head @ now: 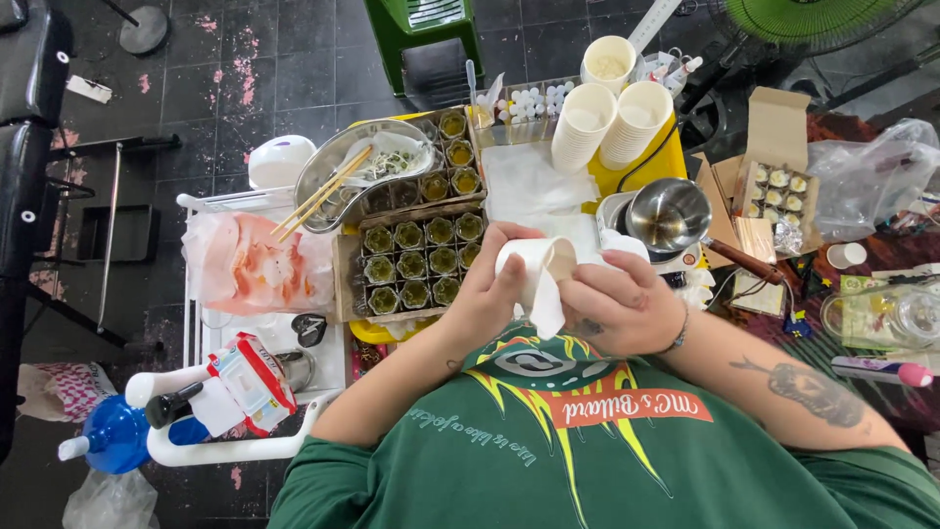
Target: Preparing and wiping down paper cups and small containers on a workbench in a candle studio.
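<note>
Paper cup (534, 263), left hand (487, 294), tissue (544, 309)

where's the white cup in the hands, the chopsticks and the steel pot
white cup (524, 263), head view, on its side wall
chopsticks (321, 192), head view, middle of the pair
steel pot (669, 214), head view, on its inner wall

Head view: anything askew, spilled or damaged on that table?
No spill or damage shows. Oddities: the paper cup stacks lie tipped on their sides, and chopsticks jut over the metal tray's rim. Left hand and right hand hold a white cup with tissue.
</note>
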